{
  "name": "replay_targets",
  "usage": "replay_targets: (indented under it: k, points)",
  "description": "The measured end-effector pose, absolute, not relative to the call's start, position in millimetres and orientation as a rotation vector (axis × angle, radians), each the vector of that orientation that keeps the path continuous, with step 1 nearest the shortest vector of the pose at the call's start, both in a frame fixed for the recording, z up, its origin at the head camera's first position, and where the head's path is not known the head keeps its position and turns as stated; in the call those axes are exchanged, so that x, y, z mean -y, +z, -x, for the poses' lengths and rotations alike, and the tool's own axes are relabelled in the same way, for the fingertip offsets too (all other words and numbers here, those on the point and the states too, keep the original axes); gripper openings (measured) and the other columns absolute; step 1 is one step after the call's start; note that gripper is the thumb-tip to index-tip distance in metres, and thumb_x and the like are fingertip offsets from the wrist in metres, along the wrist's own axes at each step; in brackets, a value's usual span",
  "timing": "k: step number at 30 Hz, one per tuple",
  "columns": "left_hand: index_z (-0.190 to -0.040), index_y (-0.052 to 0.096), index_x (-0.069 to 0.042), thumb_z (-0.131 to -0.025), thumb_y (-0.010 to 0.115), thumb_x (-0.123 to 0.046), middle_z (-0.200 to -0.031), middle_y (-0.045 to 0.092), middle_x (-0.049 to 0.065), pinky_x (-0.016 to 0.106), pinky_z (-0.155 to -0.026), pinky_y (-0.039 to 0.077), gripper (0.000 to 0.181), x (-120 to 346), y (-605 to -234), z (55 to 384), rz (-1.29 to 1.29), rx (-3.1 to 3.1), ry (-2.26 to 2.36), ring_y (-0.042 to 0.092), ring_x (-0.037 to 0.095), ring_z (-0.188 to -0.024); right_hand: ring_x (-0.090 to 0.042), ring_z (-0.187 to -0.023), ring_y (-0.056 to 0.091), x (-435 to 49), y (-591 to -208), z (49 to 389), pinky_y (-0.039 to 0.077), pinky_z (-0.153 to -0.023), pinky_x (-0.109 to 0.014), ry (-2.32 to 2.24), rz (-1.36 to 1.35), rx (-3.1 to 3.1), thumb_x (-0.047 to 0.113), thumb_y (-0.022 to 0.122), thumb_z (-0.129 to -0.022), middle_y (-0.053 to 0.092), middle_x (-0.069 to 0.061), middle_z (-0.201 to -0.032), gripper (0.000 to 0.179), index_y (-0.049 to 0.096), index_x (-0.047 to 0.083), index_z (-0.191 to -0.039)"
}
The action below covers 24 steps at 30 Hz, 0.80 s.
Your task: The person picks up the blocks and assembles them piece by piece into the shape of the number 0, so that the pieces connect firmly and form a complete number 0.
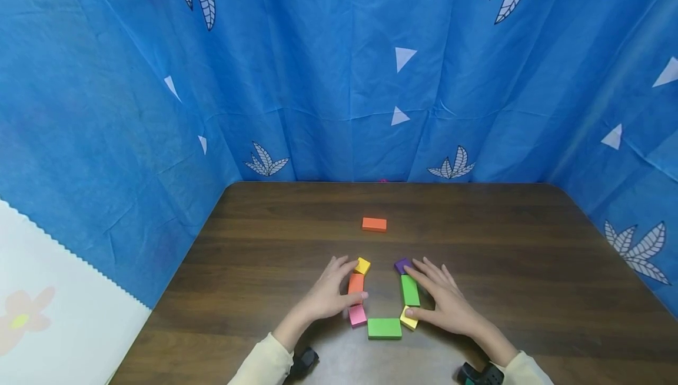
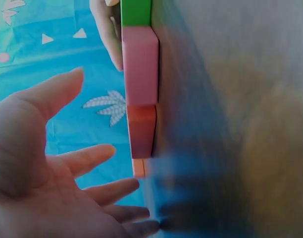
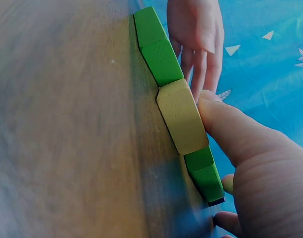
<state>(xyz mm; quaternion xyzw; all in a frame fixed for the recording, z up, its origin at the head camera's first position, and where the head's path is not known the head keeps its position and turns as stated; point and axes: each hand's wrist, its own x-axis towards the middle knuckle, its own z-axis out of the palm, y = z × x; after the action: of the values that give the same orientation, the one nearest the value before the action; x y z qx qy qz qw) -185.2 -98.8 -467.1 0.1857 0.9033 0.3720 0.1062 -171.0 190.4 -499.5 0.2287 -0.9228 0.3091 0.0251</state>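
Observation:
My left hand (image 1: 329, 292) is spread beside a left row of wooden blocks: a yellow block (image 1: 362, 266), an orange block (image 1: 356, 284) and a pink block (image 1: 357, 315). Its index fingertip is at the yellow one, and the thumb reaches over the orange one. Opposite, my right hand (image 1: 446, 301) lies along a purple block (image 1: 402, 265), a long green block (image 1: 410, 290) and a pale yellow block (image 1: 409, 318). The right thumb rests on the pale yellow block (image 3: 183, 116), while the index fingertip touches the purple one. Between the rows' near ends lies another green block (image 1: 384, 329).
A separate orange block (image 1: 374, 224) lies farther back on the dark wooden table (image 1: 477, 226). Blue patterned cloth (image 1: 328, 79) hangs behind and at the sides. A white cloth (image 1: 58, 302) is at the left. Both wrists carry black devices (image 1: 303, 363).

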Motion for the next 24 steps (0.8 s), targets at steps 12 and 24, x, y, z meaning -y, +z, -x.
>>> replay_targets:
  k: [12,24]
  points:
    - [-0.150,0.039,-0.014,-0.077,0.077,-0.052,-0.159,0.024,0.021,0.067,-0.116,0.006,0.091,105.4,-476.1,177.6,-0.627,-2.708,0.981,0.006,0.049,-0.148,-0.045,-0.144,0.025,-190.4,-500.8,170.9,0.010,-0.109,-0.073,0.970,-0.710,2.856,0.051,0.075,-0.078,0.040,-0.018,-0.152,0.081,0.045,0.019,-0.147]
    - [-0.152,0.036,-0.016,-0.079,0.075,-0.050,-0.161,0.022,0.019,0.065,-0.117,-0.001,0.089,112.8,-486.0,177.9,-0.691,-2.649,1.056,0.002,0.044,-0.150,-0.045,-0.144,0.025,-190.4,-500.9,171.1,0.009,-0.110,-0.073,0.972,-0.696,2.873,0.052,0.074,-0.079,0.040,-0.018,-0.153,0.080,0.045,0.021,-0.147]
